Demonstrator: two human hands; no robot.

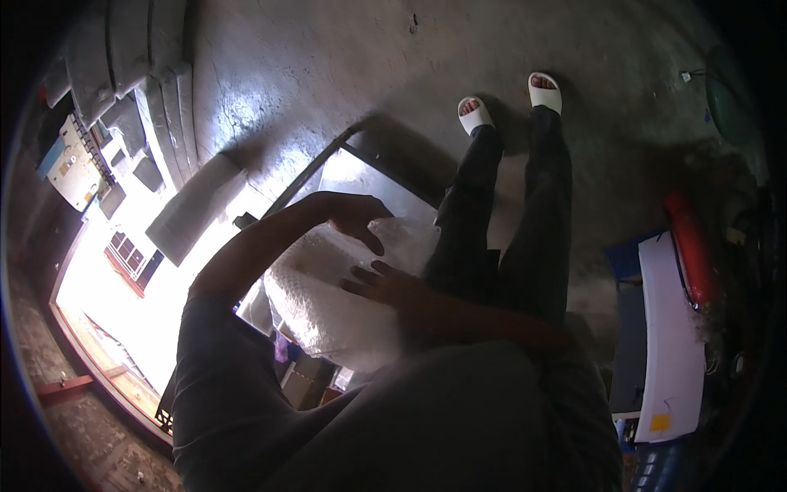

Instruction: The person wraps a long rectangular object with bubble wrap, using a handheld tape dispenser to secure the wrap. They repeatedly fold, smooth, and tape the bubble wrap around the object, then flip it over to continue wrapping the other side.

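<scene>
My left hand (357, 215) and right hand (385, 283) rest flat, fingers released, on the bubble wrap (328, 303) held near my chest, above the grey panel (369, 176). Ungripped, I judge the slick sheet could slide floorward.

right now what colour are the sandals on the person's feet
White, open-toed sandals, seen best in the head view, on the grey concrete floor.

I count two hands of mine, left hand (354, 215) and right hand (385, 283), one bubble-wrap bundle (328, 307), two white sandals (510, 102) at one o'clock, one white board (668, 328) at three.
</scene>
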